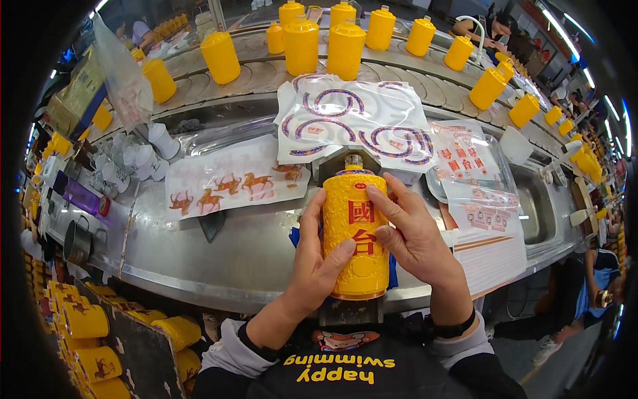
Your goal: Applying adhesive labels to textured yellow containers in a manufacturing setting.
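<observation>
A yellow embossed bottle with red characters and a clear neck lies in front of me, its neck pointing away. My left hand is wrapped against its left side, thumb on the front. On the other side my right hand grips it, with thumb and fingertips touching the face near the red characters and the small red oval label at the top. Behind its neck is a grey metal holder, partly hidden. Some blue material shows at both sides of the bottle.
Sheets of blue ring decals, brown horse decals and red character decals lie on the steel counter. Yellow bottles stand on the curved conveyor beyond. A sink is at right, a metal pot at left.
</observation>
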Available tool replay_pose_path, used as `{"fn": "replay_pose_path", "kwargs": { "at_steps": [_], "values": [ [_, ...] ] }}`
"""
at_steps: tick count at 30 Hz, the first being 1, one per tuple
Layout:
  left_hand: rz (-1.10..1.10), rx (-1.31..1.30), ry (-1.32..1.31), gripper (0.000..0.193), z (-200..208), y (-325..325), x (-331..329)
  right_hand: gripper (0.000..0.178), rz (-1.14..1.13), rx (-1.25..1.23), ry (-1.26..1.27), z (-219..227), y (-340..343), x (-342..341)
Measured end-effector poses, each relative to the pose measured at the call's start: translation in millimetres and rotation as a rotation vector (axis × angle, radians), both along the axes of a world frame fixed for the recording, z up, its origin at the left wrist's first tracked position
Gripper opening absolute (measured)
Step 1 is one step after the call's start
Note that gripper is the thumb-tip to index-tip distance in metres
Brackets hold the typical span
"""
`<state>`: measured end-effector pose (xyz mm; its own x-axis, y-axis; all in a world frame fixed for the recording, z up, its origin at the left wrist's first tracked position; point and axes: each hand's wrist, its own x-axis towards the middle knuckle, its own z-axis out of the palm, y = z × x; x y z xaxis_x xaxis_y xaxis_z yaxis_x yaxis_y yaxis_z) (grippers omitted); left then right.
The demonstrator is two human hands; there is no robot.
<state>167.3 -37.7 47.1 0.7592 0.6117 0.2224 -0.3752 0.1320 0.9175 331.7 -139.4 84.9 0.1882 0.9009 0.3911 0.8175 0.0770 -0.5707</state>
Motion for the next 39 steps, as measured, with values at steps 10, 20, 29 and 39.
{"fn": "replay_pose_path", "kwargs": {
  "at_steps": [10, 20, 29, 39],
  "values": [
    [-0.022, -0.053, -0.019, 0.072, 0, 0, 0, 0.051, 0.074, 0.01, 0.307, -9, -6, 10],
    [-0.015, -0.05, -0.037, 0.068, -2, 2, -2, 0.056, 0.07, 0.034, 0.231, -12, -6, 7],
    [0.003, -0.041, -0.013, 0.072, 2, -1, 2, 0.054, 0.064, 0.02, 0.16, -9, -3, 6],
    [0.004, -0.046, -0.019, 0.072, -2, 0, 2, 0.053, 0.056, 0.0, 0.168, -7, -4, 6]
  ]
}}
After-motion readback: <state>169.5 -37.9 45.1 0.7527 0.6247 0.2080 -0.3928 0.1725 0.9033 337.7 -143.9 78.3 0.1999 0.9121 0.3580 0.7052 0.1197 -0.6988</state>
